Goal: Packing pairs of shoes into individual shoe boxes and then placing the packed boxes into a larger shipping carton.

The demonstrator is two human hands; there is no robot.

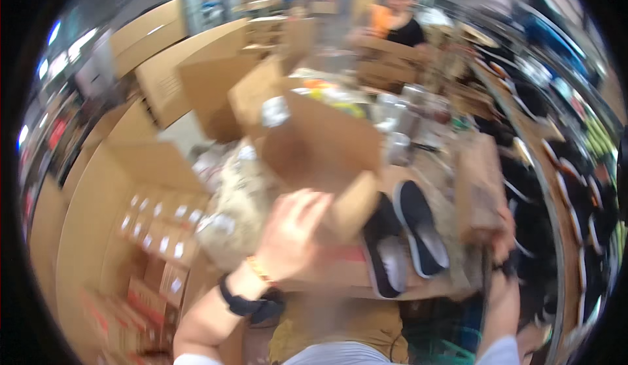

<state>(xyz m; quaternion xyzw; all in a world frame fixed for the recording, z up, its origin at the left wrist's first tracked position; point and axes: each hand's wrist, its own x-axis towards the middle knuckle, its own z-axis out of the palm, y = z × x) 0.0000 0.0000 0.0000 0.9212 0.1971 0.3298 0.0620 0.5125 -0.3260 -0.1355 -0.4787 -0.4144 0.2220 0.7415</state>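
Observation:
A pair of dark slip-on shoes with white soles and pale insoles lies side by side on the worktable: the left shoe [373, 227] and the right shoe [413, 211]. Left of them an open cardboard box [340, 129] is tilted, its inside facing me. My left hand [292, 229] is at the near edge of this box; motion smears its fingers, so I cannot tell whether they grip it. At the table's right side my right hand [504, 237] has its fingers closed round the near end of a long brown cardboard box [476, 182].
To my left a big carton [88, 214] holds several small boxes with white labels. A pale sack [235, 195] bulges beside the table. Shelves of dark shoes [575, 175] run along the right. Across the table a person [405, 28] stands behind another carton [386, 64].

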